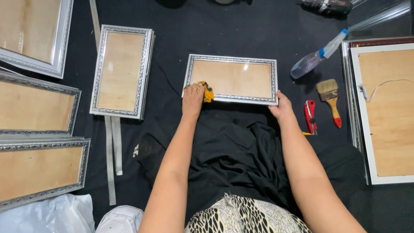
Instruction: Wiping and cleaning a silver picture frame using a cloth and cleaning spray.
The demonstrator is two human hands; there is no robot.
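A silver ornate picture frame (231, 59) with a glass front over a tan backing lies flat on the black cloth in front of me. My left hand (192, 96) presses a small yellow cloth (208, 91) against the frame's lower left corner. My right hand (282, 105) grips the frame's lower right corner, thumb on the rim.
Several more silver frames lie to the left, one (122, 71) beside the central frame. A metal ruler (110, 159) lies near them. On the right are a spray bottle (317, 57), a paintbrush (330, 99), a red utility knife (309, 115) and a white frame back (384, 112). A power drill (325, 6) lies at the top.
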